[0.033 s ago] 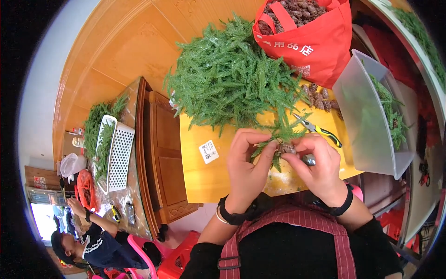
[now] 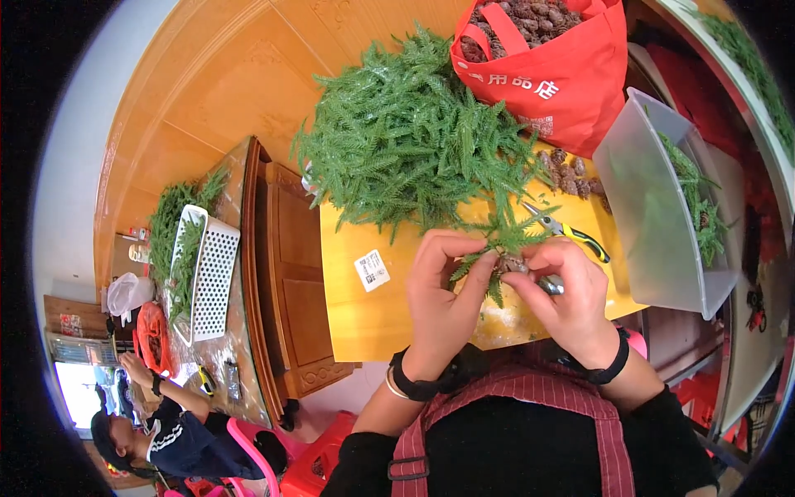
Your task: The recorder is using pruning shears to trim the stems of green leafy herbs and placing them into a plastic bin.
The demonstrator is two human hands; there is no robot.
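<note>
Head view: the left hand (image 2: 447, 290) pinches a green sprig (image 2: 507, 236), the right hand (image 2: 573, 290) a pine cone (image 2: 513, 264) beside it, above the yellow worktop (image 2: 356, 319); seemingly a joining step, next calling for steady pinches, though contact is partly hidden.

We see a black top (image 2: 513, 451), and over it a dark red apron (image 2: 530, 396) with pale stripes and a dark strap buckle (image 2: 408, 469). On the left wrist (image 2: 426, 363) there are a black band (image 2: 403, 378) and a whitish bracelet (image 2: 391, 383); on the right wrist (image 2: 598, 349), another black band (image 2: 617, 358).
</note>
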